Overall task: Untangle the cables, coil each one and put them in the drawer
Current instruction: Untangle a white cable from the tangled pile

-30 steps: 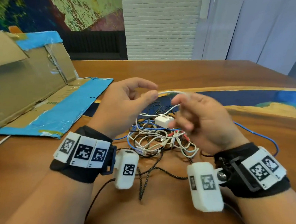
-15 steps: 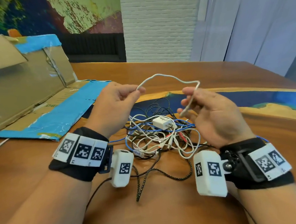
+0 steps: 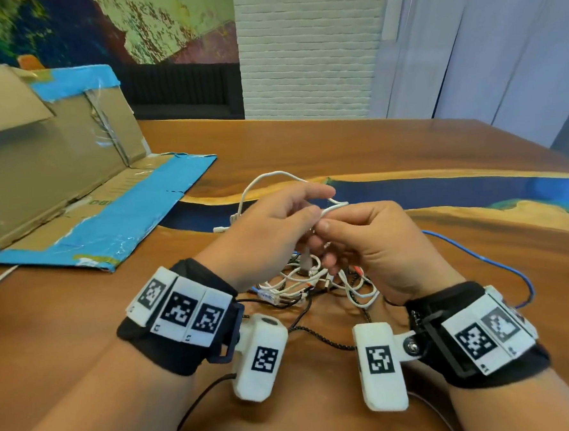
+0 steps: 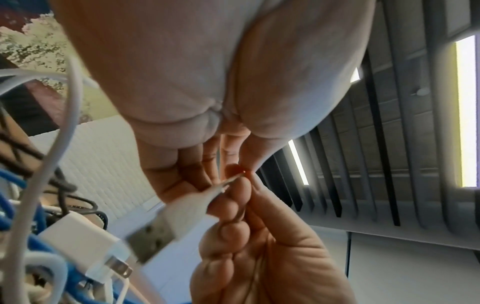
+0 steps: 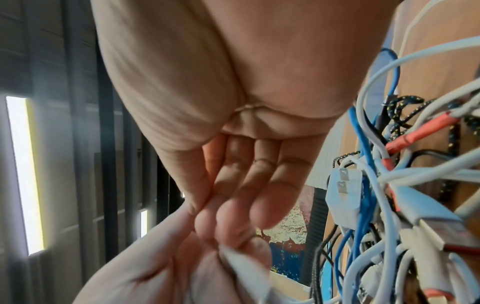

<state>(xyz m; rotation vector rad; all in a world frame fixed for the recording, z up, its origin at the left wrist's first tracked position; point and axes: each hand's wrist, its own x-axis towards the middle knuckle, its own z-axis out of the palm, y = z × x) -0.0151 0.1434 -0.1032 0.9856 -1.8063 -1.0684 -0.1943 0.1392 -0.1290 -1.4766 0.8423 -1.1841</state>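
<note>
The left hand [image 3: 270,229] and right hand [image 3: 374,243] have come together, both pinching the white cable [image 3: 274,177], its loop now smaller above the tangle [image 3: 317,283].

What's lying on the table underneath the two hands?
Under the left hand and right hand lies a cable tangle: white, black braided and a blue cable, with a white charger plug. The hands hide its middle.

An opened cardboard box [image 3: 56,156] edged in blue tape lies on the wooden table [image 3: 339,145], left of the fingers.
</note>
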